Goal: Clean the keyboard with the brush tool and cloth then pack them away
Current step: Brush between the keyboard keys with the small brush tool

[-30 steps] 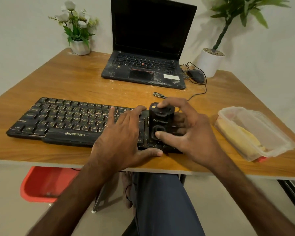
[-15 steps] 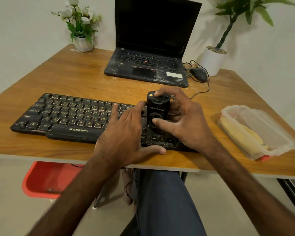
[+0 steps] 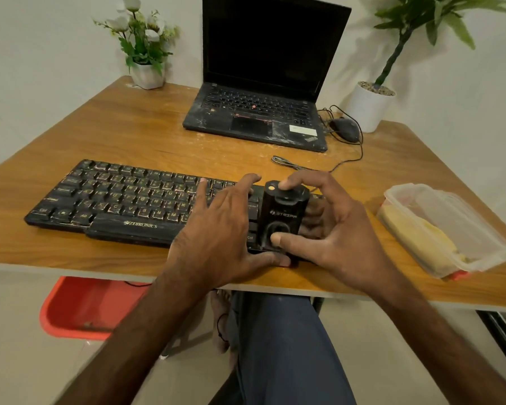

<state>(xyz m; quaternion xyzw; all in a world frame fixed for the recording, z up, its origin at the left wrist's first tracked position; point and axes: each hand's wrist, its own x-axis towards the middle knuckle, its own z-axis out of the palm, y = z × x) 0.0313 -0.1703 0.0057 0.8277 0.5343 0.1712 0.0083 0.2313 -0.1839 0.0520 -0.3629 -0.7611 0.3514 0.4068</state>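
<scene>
**A:** While the left hand (image 3: 222,229) lies on the keyboard (image 3: 123,200), what are its fingers doing?

**B:** They're spread and nearly straight, flat on the keys towards the keyboard's right end. The thumb lies along its near edge. That hand holds nothing.

**A:** And the right hand (image 3: 333,235)?

**B:** It's curled round the black brush tool (image 3: 284,217), with the forefinger on top and the thumb pressed low on the front. The other fingers are tucked behind it.

**A:** Where does the tool stand?

**B:** Upright at the right end of the keyboard, just right of the left hand. Its underside is hidden, so I can't tell whether it touches the keys.

**A:** The cloth?

**B:** A yellow cloth (image 3: 415,238) lies inside a clear plastic box (image 3: 479,229), to the right of the keyboard and apart from it.

**A:** What's behind the keyboard?

**B:** An open laptop (image 3: 260,112) with a dark screen. A mouse (image 3: 345,128) sits behind and to the right, and its cable trails towards the keyboard's far right corner. Everything rests on a wooden table (image 3: 129,135).
</scene>
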